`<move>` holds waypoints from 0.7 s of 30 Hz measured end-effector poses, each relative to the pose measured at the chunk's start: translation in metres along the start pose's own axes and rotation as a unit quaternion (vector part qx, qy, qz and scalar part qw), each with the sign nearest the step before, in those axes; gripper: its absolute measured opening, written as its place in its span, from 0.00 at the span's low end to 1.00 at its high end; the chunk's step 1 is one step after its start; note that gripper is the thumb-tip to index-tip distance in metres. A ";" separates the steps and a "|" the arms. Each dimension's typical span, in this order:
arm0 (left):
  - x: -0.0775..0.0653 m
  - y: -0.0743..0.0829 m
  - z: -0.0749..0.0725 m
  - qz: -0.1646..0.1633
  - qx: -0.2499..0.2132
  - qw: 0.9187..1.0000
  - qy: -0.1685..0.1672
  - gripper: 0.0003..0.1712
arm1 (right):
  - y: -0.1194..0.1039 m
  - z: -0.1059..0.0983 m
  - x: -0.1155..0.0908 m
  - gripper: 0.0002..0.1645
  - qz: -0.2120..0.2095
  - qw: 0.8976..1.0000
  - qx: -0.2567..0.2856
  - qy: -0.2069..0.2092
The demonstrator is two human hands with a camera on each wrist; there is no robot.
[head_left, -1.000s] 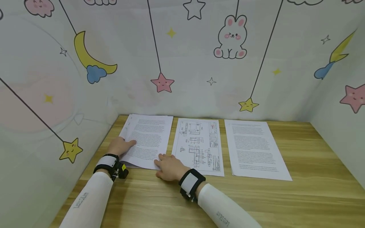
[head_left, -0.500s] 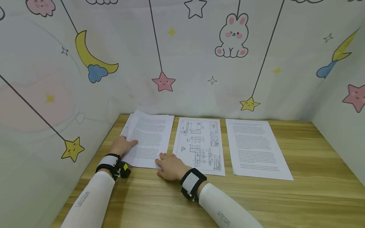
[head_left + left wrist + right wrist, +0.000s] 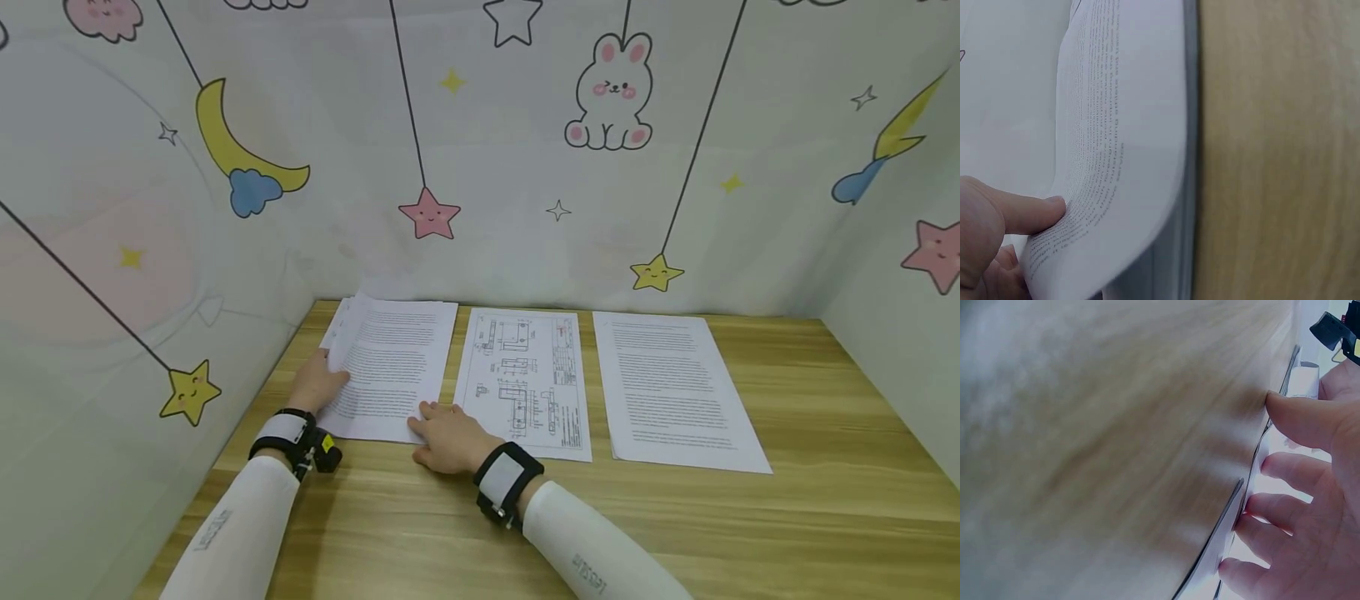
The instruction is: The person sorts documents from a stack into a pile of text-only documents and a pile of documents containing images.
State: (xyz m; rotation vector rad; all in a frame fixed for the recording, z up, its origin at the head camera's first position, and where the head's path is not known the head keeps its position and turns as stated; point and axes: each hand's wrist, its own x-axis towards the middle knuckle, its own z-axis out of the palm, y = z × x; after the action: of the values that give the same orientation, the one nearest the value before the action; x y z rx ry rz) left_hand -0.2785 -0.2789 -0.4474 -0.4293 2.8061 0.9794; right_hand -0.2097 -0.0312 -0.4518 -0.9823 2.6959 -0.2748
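A printed sheet of paper lies on top of a paper stack at the far left of the table. My left hand pinches this sheet by its left edge, thumb above and fingers beneath. In the left wrist view the held edge curls up off the pages below. At the sheet's lower right corner rests my right hand, its spread fingertips pressing down near the gap beside a technical drawing. The right wrist view shows the thumb straight and touching the tabletop.
Another printed page lies flat to the right of the drawing. The wooden table meets a cartoon-printed cloth wall at its back and sides.
The sheet's left side has been lifted and bent, and its far left corner rose, then dipped slightly. My left hand has shifted a little up and to the left. My right hand stays put.
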 end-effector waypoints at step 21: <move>-0.002 0.000 -0.008 0.016 0.081 0.997 0.005 0.35 | 0.000 -0.001 0.000 0.34 -0.002 1.000 -0.012 -0.001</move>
State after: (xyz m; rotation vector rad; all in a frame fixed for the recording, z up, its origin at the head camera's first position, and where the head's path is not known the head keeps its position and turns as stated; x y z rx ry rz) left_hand -0.2770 -0.2834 -0.4405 -0.3706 2.8806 0.7496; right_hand -0.2096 -0.0314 -0.4510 -0.9951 2.7009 -0.2437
